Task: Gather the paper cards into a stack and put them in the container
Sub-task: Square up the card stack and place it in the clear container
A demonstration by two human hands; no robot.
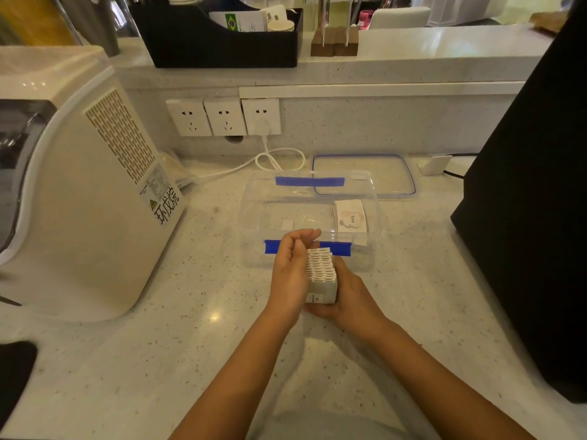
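A thick stack of paper cards (320, 274) stands on edge between my two hands, just in front of the clear plastic container (254, 214). My left hand (290, 274) presses flat against the stack's left side, fingers curled over the top. My right hand (349, 296) cups the stack from the right and underneath. The container has blue clips on its near and far walls. Inside it, at the right end, lies another small pile of cards (351, 217) with "love" printed on top.
The container's lid (365, 176) with a blue seal lies behind it. A large white appliance (79, 192) stands at left, a tall black object (533, 201) at right. A white cable (273, 160) runs from the wall sockets. A black organiser (219, 42) sits on the raised ledge.
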